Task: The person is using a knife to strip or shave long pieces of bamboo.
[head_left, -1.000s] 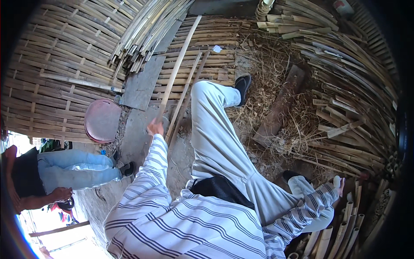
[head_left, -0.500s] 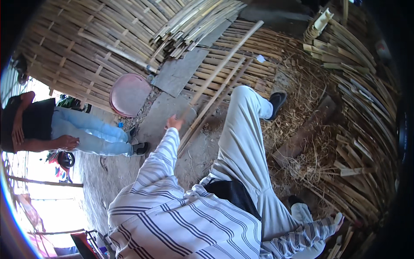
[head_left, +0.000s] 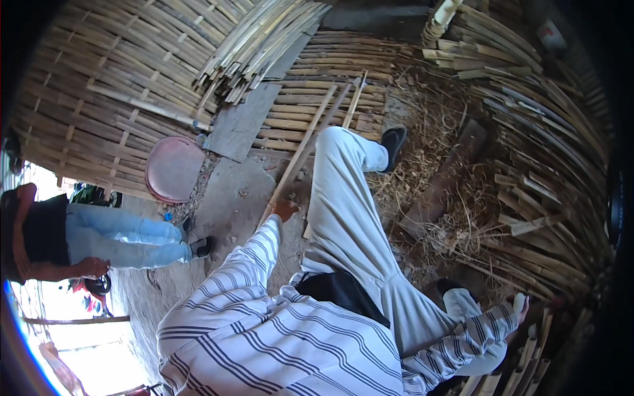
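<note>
My left hand [head_left: 285, 210] reaches down at the ends of long bamboo strips [head_left: 305, 142] lying on the ground. Its fingers are shaded and small, so whether they grip a strip cannot be told. Another pale bamboo strip [head_left: 356, 99] runs beside these, partly hidden behind my raised knee; its near end shows just right of the hand. Over by my other leg at the lower right, my right hand [head_left: 524, 309] shows only in part past the striped sleeve. A small white thing [head_left: 518, 302] is at that hand, and its fingers are mostly hidden.
Bundled bamboo strips [head_left: 257, 49] lie on a woven bamboo panel [head_left: 125, 72]. A round pinkish lid-like disc [head_left: 175, 169] is at the left. Shavings [head_left: 436, 99], a dark plank [head_left: 442, 181] and stacked split bamboo [head_left: 548, 138] lie right. A person [head_left: 125, 234] stands at the left.
The pale strip, earlier extending from my left hand toward the far side, now lies farther right, behind my knee. My left hand has moved right and lower. The view has shifted slightly.
</note>
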`<control>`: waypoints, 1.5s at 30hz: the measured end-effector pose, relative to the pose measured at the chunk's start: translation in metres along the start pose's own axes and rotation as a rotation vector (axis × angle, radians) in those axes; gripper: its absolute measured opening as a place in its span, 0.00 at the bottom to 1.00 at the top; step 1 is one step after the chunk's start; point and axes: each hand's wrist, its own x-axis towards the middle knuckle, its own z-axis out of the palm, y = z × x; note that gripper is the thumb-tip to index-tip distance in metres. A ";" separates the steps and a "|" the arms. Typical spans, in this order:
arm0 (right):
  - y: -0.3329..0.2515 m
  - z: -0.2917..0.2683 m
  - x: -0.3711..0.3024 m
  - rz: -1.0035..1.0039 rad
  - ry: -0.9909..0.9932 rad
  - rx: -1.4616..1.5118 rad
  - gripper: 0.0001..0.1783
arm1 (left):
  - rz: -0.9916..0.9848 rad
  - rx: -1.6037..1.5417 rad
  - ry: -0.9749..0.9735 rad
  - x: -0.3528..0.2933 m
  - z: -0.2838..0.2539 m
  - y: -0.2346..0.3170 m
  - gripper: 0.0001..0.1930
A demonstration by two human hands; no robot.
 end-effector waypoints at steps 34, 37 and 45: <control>0.008 0.000 -0.004 0.347 -0.068 -0.120 0.10 | -0.686 -0.372 0.060 0.110 0.184 0.075 0.19; 0.005 0.002 0.003 0.360 -0.088 -0.144 0.10 | -0.617 -0.505 0.077 0.123 0.191 0.067 0.19; -0.007 -0.006 0.019 0.332 -0.093 -0.164 0.09 | -0.204 -0.980 0.584 0.091 0.139 0.018 0.17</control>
